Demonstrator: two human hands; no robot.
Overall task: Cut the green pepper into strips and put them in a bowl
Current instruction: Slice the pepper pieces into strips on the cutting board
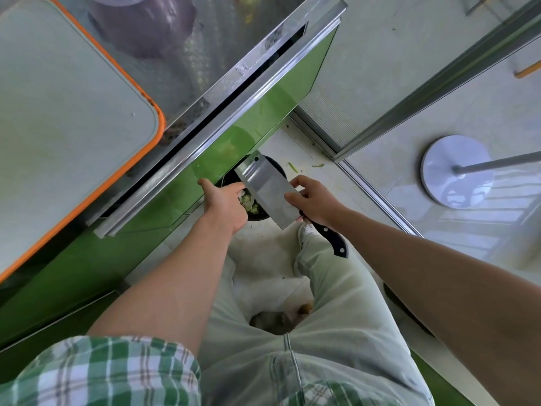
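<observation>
White, orange-rimmed cutting board point(73, 112) lies on the desk point(187, 92). Left hand point(225, 205), fingers straight, touches the smooth steel cleaver point(268, 191) over a dark round container point(279, 168) on the floor, which holds pale green pepper bits point(247, 200). Right hand point(316, 200) has its fingers clamped round the cleaver. Best to sweep away from the edge, blade tilted down

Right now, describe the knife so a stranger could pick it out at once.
Start at the green cabinet front; at its foot a dark round container sits on the floor. Above it the right hand holds the knife: a broad rectangular steel cleaver with a black handle, the only blade there.
</observation>
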